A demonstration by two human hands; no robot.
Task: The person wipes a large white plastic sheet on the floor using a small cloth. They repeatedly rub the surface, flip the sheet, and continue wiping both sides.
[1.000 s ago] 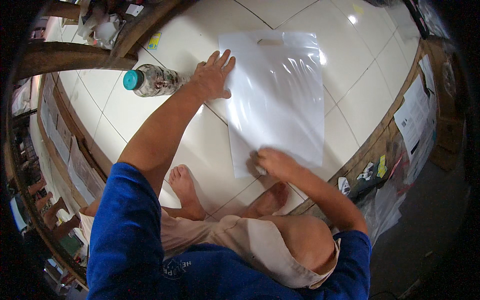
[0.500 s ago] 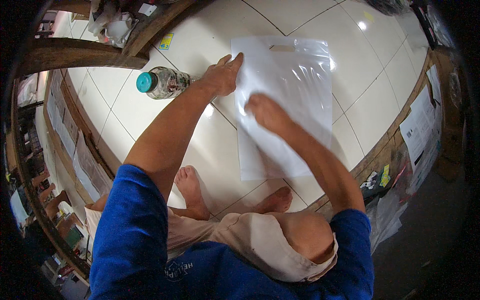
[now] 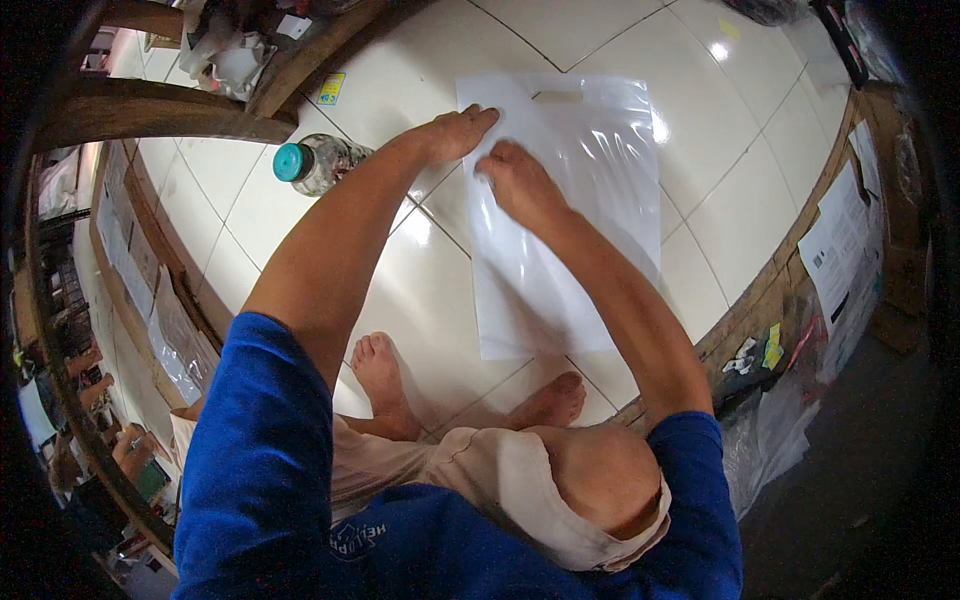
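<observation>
A white, glossy plastic bag (image 3: 610, 150) with a handle slot near its far end lies flat on the tiled floor. My left hand (image 3: 458, 134) rests with its fingers stretched out across the bag's far left edge. Close beside it, my right hand (image 3: 522, 188) is over the left part of the bag, its fingers curled in; whatever they hold, if anything, is hidden beneath them. A clear jar with a teal lid (image 3: 293, 162) lies on its side left of my left forearm, partly covered by it.
Wooden beams (image 3: 160, 108) with crumpled plastic cross the upper left. A small yellow packet (image 3: 331, 89) lies near them. At right, a wooden edge (image 3: 775, 258) borders printed sheets (image 3: 838, 250) and clear plastic wrapping (image 3: 765, 455). My bare feet (image 3: 378, 372) are near the bag's near end.
My right hand has slid away from me along the bag's left side, nearer to my left hand. The left hand has shifted slightly, its fingers now lying flatter across the edge.
</observation>
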